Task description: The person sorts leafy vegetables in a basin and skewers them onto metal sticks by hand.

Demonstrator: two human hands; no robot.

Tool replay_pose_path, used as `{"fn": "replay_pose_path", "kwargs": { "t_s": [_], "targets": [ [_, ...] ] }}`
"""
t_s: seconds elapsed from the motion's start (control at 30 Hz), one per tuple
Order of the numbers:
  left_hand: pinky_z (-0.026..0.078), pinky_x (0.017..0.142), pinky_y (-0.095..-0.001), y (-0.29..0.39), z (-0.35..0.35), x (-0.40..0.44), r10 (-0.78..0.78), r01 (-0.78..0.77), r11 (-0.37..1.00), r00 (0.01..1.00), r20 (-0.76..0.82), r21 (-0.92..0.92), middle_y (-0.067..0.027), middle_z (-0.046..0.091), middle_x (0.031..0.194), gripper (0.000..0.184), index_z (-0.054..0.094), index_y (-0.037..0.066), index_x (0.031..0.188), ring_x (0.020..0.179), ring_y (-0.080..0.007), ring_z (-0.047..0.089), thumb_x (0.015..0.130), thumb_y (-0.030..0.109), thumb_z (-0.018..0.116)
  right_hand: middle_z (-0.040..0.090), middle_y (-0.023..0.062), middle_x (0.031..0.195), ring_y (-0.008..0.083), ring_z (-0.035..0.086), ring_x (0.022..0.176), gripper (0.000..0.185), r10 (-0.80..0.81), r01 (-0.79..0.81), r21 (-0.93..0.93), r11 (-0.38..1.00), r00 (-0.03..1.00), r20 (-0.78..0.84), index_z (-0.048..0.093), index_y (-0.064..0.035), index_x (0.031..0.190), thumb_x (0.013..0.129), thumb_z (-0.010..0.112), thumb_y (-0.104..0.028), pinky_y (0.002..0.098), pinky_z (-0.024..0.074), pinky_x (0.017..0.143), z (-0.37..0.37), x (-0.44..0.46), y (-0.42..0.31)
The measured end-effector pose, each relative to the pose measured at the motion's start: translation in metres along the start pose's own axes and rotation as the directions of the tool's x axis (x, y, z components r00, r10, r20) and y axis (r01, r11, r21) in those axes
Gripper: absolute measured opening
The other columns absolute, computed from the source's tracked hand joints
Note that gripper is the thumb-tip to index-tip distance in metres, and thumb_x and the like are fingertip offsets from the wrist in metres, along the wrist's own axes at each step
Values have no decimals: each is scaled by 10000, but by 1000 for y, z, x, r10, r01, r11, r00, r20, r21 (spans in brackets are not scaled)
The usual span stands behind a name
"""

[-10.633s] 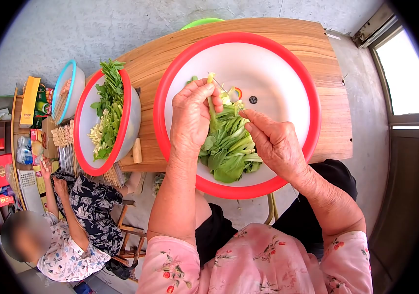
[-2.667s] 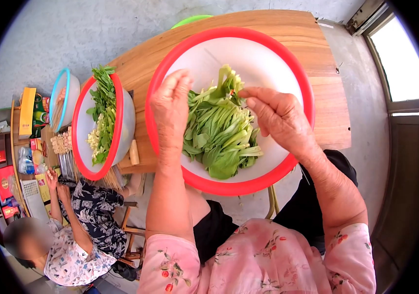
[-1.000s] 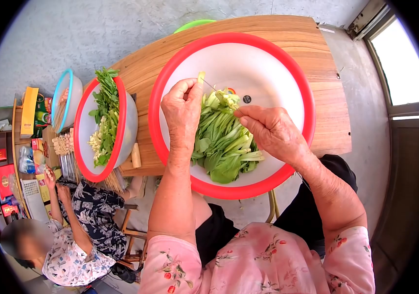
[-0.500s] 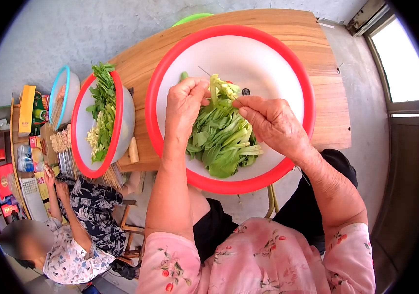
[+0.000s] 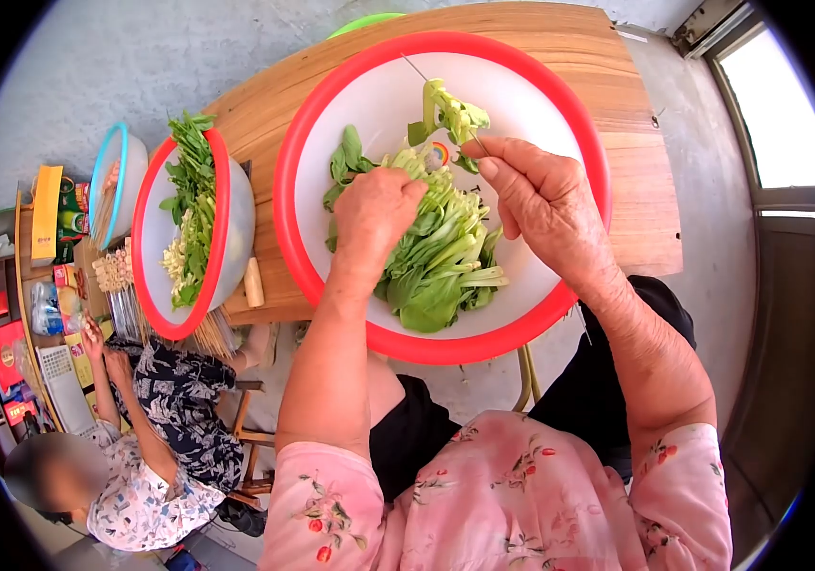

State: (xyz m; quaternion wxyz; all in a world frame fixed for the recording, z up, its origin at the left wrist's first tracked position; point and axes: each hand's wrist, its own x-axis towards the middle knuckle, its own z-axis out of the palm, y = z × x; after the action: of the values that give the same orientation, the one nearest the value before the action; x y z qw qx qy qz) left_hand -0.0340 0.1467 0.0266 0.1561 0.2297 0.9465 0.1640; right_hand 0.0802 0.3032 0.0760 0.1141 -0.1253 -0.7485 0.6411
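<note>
A white basin (image 5: 531,105) with a red rim sits before me, holding a heap of leafy greens (image 5: 436,257) with pale stems. Between its thumb and fingers, my right hand (image 5: 546,195) pinches a thin skewer (image 5: 414,67) near its lower end. Green leaves (image 5: 450,109) are threaded on the skewer, above the basin's far part. My left hand (image 5: 376,217) is down at the left side of the heap, its fingers curled into the greens; the fingertips are partly hidden.
On the wooden table (image 5: 631,162), a second red-rimmed basin (image 5: 236,219) of greens stands left, near a wooden stick (image 5: 253,284). Beyond it are a blue-rimmed basin (image 5: 136,181) and bundled skewers (image 5: 114,269). Another person (image 5: 174,409) sits at lower left.
My left hand has left the threaded leaves and gone down to the heap in the basin. My right hand has moved slightly, still gripping the skewer, which now shows more fully.
</note>
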Motion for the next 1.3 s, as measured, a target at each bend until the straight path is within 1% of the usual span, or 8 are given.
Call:
{"fn": "replay_pose_path", "kwargs": {
  "t_s": [0.27, 0.37, 0.47, 0.53, 0.9, 0.97, 1.2, 1.3],
  "targets": [
    [487, 681, -428, 6, 16, 10, -128, 118, 974, 991, 39, 194, -138, 663, 748, 349, 703, 82, 755, 742, -330, 631, 790, 412, 595, 580, 101, 606, 119, 514, 522, 184, -25, 24, -17, 1000, 1000, -16, 645, 26, 999, 894, 562, -101, 285, 444, 514, -2, 1, 3],
    [492, 638, -376, -9, 19, 13, -137, 136, 987, 991, 4, 81, -132, 662, 719, 300, 688, 42, 751, 687, -272, 639, 779, 331, 615, 502, -16, 590, 44, 419, 474, 235, -31, 31, -32, 999, 999, 14, 619, -1, 1097, 946, 521, -152, 205, 372, 458, -3, 1, 6],
    [448, 549, -281, -12, 7, 9, -138, 115, 919, 990, -34, -377, -85, 664, 709, 197, 673, 20, 781, 627, -157, 604, 774, 210, 620, 506, -14, 595, 43, 422, 474, 226, -76, 77, -24, 997, 997, 25, 621, 2, 1087, 945, 521, -144, 209, 371, 448, -4, 1, 8],
    [360, 489, -205, 1, -15, 1, -227, 193, 645, 972, 56, -739, -31, 653, 714, 126, 659, 23, 823, 600, -72, 541, 776, 134, 619, 512, -9, 589, 45, 431, 472, 212, -52, 58, -79, 995, 995, 82, 625, 9, 1066, 941, 524, -130, 221, 376, 442, -4, 1, 6],
    [388, 585, -195, -4, -26, 0, -184, -74, 538, 962, -203, -840, -13, 664, 767, 110, 653, 52, 916, 648, -49, 561, 842, 128, 628, 536, 27, 583, 70, 463, 449, 196, -58, 90, -167, 982, 980, 191, 632, 23, 1033, 924, 545, -114, 244, 405, 447, 0, -1, 9],
    [392, 588, -197, -3, -26, -1, -175, -81, 539, 963, -205, -838, -18, 667, 777, 114, 653, 48, 920, 651, -50, 563, 843, 128, 627, 609, 202, 684, 327, 619, 630, 166, -54, 90, -185, 979, 980, 191, 642, 15, 951, 856, 581, -106, 388, 477, 592, 1, -1, 9],
    [398, 592, -201, -1, -27, -3, -135, -115, 536, 966, -220, -836, -27, 671, 788, 125, 654, 36, 923, 656, -53, 568, 844, 129, 628, 618, 203, 710, 342, 625, 682, 166, -49, 93, -202, 975, 976, 214, 642, 12, 948, 855, 585, -114, 397, 483, 625, 3, -2, 8],
    [398, 592, -202, -1, -27, -2, -134, -119, 551, 964, -228, -826, -24, 669, 786, 127, 653, 35, 922, 658, -55, 569, 843, 131, 630, 542, 55, 595, 89, 478, 459, 201, -48, 88, -158, 984, 970, 240, 632, 17, 1042, 919, 555, -122, 260, 419, 464, 3, -2, 12]
  ]
}}
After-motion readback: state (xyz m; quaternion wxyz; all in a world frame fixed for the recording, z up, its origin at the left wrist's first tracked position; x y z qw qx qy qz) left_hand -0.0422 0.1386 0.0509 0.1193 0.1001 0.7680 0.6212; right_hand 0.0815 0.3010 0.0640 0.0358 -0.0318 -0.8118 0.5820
